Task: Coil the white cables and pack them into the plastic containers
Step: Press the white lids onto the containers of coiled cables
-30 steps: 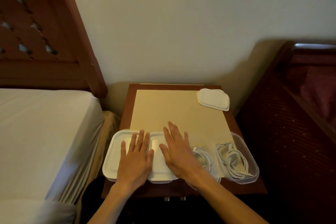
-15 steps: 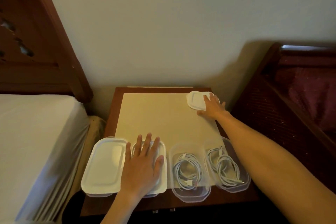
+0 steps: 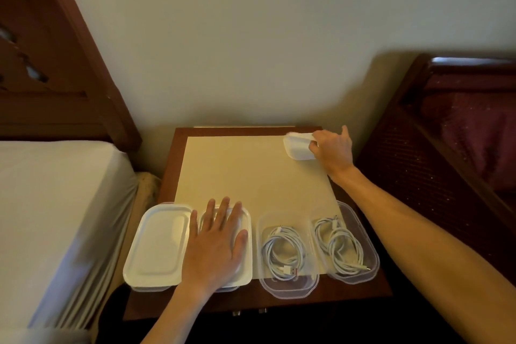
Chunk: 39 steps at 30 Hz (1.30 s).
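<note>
Four clear plastic containers stand in a row along the near edge of the bedside table. The leftmost container has a white lid on. My left hand lies flat, fingers spread, on the lid of the second container. The third container is open and holds a coiled white cable. The fourth container is open too, with another coiled cable. At the far right corner my right hand grips a loose white lid, tilting its edge up off the mat.
A beige mat covers most of the wooden table. A bed with a white sheet lies to the left. A dark wooden bed frame stands to the right. The wall is right behind the table.
My right hand left the second container's lid, reached to the far right corner and took hold of the loose lid. My left hand stayed flat on the second lid.
</note>
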{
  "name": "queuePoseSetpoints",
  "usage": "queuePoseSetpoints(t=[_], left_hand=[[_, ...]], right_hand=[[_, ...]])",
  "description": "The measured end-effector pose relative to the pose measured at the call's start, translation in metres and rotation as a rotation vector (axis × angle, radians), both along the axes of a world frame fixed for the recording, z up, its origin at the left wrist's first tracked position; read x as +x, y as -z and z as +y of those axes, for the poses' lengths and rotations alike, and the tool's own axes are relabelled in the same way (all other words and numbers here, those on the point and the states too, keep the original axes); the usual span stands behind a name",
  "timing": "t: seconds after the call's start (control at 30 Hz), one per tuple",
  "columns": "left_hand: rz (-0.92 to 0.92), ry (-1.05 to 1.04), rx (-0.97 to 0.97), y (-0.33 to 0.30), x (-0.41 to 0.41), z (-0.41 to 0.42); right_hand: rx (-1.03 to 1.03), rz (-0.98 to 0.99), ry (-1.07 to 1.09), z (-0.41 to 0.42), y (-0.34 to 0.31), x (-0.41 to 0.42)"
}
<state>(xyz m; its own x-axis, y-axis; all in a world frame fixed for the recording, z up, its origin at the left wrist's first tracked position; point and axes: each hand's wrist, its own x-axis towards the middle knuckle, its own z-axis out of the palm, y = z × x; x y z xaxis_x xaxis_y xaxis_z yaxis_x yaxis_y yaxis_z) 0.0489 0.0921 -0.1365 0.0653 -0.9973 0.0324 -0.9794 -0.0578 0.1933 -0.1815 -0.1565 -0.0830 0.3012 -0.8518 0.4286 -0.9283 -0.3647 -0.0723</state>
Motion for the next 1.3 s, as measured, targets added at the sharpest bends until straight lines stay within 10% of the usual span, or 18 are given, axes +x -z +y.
queuePoseSetpoints(t=[0.13, 0.3, 0.5, 1.3], left_hand=[[-0.023, -0.008, 0.004, -0.002, -0.003, 0.000], [0.012, -0.030, -0.018, -0.002, -0.001, -0.008], [0.215, 0.039, -0.245, -0.037, -0.043, 0.002], [-0.146, 0.130, -0.024, -0.002, -0.066, 0.018]], right_hand=[[-0.066, -0.547, -0.104, 0.075, -0.051, -0.005], [0.371, -0.866, 0.029, 0.168, -0.058, -0.015], [0.544, -0.654, 0.113, 0.220, -0.017, 0.003], [0.511, 0.176, 0.096, 0.225, 0.033, 0.023]])
